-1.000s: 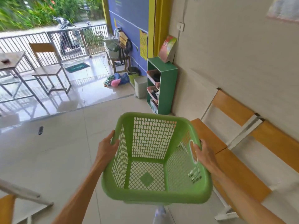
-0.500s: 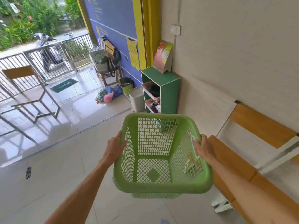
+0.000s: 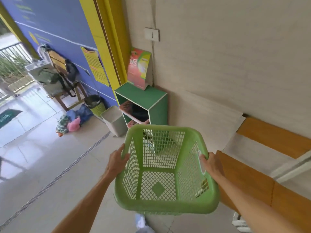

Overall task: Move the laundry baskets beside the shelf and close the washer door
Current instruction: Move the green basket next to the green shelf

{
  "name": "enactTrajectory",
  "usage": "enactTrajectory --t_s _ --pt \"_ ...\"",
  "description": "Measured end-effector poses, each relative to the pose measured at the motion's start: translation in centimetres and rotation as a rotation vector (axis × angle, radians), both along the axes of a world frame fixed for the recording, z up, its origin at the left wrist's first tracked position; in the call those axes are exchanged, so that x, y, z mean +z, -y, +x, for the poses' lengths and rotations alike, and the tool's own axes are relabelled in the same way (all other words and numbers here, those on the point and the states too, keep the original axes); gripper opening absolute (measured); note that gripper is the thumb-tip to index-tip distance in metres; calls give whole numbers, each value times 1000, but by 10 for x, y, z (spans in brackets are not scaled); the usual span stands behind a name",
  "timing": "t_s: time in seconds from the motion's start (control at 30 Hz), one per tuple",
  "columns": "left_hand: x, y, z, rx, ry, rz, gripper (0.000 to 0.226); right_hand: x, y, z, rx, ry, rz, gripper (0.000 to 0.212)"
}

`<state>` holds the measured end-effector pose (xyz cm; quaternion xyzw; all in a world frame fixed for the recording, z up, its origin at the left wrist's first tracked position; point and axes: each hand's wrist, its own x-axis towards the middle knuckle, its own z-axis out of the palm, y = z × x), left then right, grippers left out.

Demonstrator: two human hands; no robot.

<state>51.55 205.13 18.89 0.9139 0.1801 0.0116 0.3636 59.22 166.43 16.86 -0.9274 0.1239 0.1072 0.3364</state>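
Left hand (image 3: 116, 161): fingers curled over the left rim of the green laundry basket (image 3: 165, 174), gripping it.
Right hand (image 3: 212, 163): closed on the basket's right rim at the oval handle cut-out.
Basket: one, empty, held up off the floor and tilted so its open top faces the camera; its far rim overlaps the lower front of the green shelf (image 3: 143, 105).
Shelf: stands against the beige wall by the yellow door frame (image 3: 107, 39); two pink bins (image 3: 128, 106) show in its compartments.
Open room: bare tiled floor (image 3: 42, 165) to the left; a wooden bench (image 3: 249, 180) lies just beside the right forearm.
Beside the shelf: one white bin (image 3: 114, 121) touching its left side, one round green bin (image 3: 95, 103) further back.
Writing: the red and green card (image 3: 138, 68) on the shelf top shows large letters, too blurred to read; the yellow notice (image 3: 95, 66) is also unreadable.
Wall: one light switch (image 3: 152, 34).
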Motion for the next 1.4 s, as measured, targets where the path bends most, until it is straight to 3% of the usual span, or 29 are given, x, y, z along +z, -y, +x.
enactTrajectory --t_s 0.13,0.3,0.53,0.87,1.1,1.4 --pt "-4 -28 78 -160 -56 -36 58 -10 -16 20 -138 -46 31 37" --pt "-10 -33 171 -330 -104 -108 58 -12 -11 22 -186 -231 207 12" --pt "-48 5 287 -531 -258 -42 56 -45 17 45 -316 -357 322 32" --pt "-227 53 408 -520 -477 -75 77 -204 58 169 -463 -432 256 33" --pt "-347 55 457 -546 -397 -14 78 -324 63 230 -482 -491 156 38" --pt "-440 60 485 -627 -478 42 86 -413 65 260 -402 -521 -4 33"
